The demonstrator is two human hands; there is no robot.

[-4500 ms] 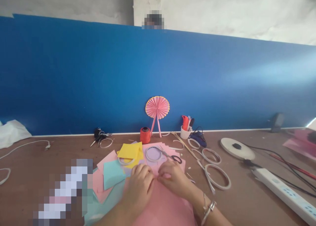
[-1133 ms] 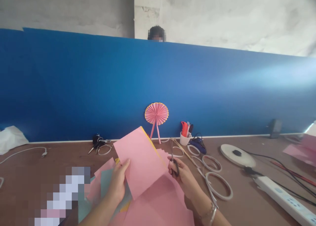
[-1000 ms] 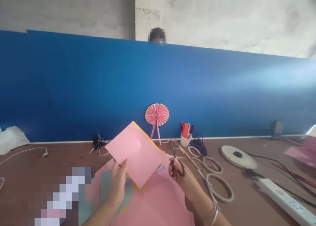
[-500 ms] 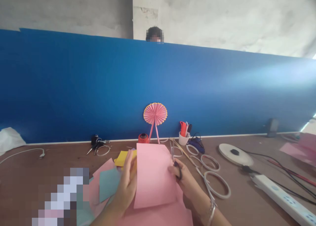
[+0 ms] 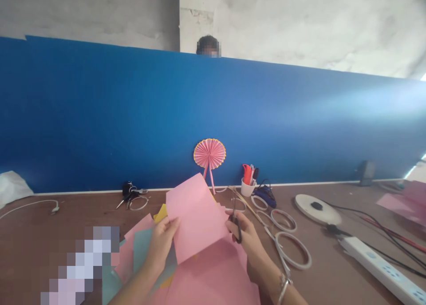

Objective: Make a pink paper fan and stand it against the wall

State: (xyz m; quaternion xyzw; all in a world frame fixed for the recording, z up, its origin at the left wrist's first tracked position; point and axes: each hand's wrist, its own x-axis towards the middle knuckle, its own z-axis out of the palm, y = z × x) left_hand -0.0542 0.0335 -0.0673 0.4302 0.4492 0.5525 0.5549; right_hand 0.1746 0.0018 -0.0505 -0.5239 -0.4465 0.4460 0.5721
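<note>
A pink sheet of paper (image 5: 198, 220) is held up at a tilt over the pile on the table. My left hand (image 5: 163, 240) pinches its left edge between thumb and fingers. Dark-handled scissors (image 5: 235, 227) are in my right hand (image 5: 248, 238), blades pointing up, close to the sheet's right edge; whether that hand also touches the sheet I cannot tell. Beneath lie more pink paper (image 5: 213, 278), light blue paper (image 5: 141, 243) and a bit of yellow paper (image 5: 160, 213).
A pleated pink paper fan (image 5: 209, 154) leans on the blue partition (image 5: 116, 118). Rolls of tape (image 5: 293, 250), a white pen cup (image 5: 248, 188), a round white lid (image 5: 317, 209) and a power strip (image 5: 382, 267) are on the right; keys (image 5: 128, 192) lie left. A person's head shows behind the partition.
The pink sheet has turned from upright to a tilt and shifted left. My left hand now grips its left edge. The scissors have come away from its upper right corner.
</note>
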